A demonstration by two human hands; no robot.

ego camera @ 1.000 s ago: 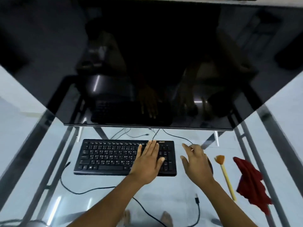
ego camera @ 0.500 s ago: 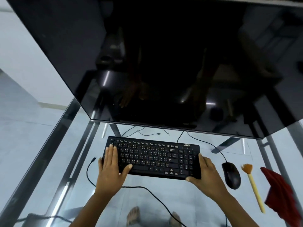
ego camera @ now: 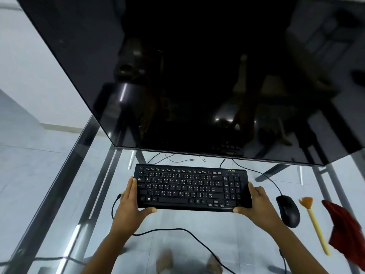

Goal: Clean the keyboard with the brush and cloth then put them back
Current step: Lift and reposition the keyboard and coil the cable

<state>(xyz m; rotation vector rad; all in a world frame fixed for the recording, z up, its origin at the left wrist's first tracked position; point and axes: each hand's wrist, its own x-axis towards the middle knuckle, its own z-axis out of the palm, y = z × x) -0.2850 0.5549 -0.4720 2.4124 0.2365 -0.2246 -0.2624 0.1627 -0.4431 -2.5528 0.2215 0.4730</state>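
A black keyboard [ego camera: 189, 186] lies on the glass desk just below the monitor. My left hand [ego camera: 130, 204] grips its left end, fingers along the side and thumb under the front edge. My right hand [ego camera: 256, 204] grips the right end the same way. A brush [ego camera: 314, 220] with a yellow handle and orange bristles lies to the right of the mouse. A red cloth [ego camera: 347, 232] is crumpled at the far right, beside the brush.
A large dark monitor [ego camera: 197, 76] overhangs the back of the desk. A black mouse [ego camera: 288, 211] sits between the keyboard and the brush. Cables [ego camera: 177, 230] run across the glass desk [ego camera: 197, 244] near me. The metal frame [ego camera: 59, 194] edges the left side.
My left hand slid from the keys to the keyboard's left end and my right hand closed on its right end. The view shifted so the keyboard sits more central.
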